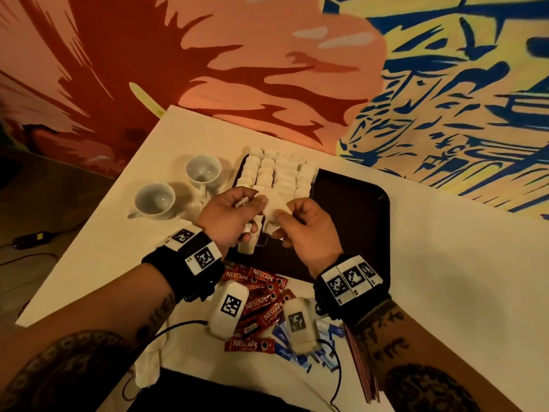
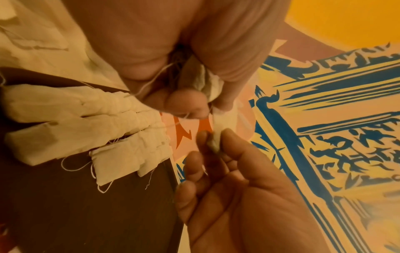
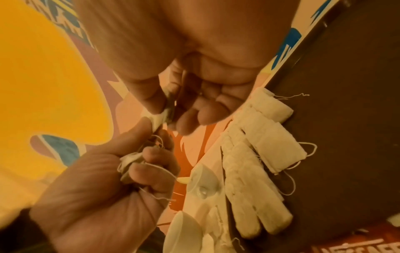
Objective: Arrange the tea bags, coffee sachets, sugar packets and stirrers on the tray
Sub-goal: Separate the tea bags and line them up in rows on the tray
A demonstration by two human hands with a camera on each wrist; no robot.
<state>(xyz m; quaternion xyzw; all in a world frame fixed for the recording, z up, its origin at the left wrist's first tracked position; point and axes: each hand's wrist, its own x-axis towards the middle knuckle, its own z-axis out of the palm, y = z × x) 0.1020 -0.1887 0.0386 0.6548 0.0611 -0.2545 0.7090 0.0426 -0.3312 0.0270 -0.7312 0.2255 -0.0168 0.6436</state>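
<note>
We hold both hands above the near part of the dark tray (image 1: 356, 209), which lies on the white table (image 1: 445, 263). Our left hand (image 1: 228, 217) has its fingers curled around a small bunch of tea bags and their threads, and its thumb and first finger pinch one end of a single tea bag (image 1: 271, 209). Our right hand (image 1: 309, 227) pinches the other end of the same tea bag between thumb and first finger; its other fingers are loosely bent and hold nothing. So this bag is in the air between the two hands, not on the tray.

On the tray, from about 11 to 12 o'clock of our hands, four rows of white tea bags (image 1: 276, 171) lie side by side, each bag overlapping the next one. The right half of the tray, at about 2 o'clock, is bare.

Two white cups (image 1: 178, 188) stand on the table at about 9 to 10 o'clock of the tray. At 6 o'clock, near to us and off the tray, lies a heap of red coffee sachets (image 1: 261, 295), and just at its right a heap of blue sugar packets (image 1: 320, 349). A bundle of thin reddish stirrers (image 1: 364, 370) lies under our right forearm, at about 5 o'clock
</note>
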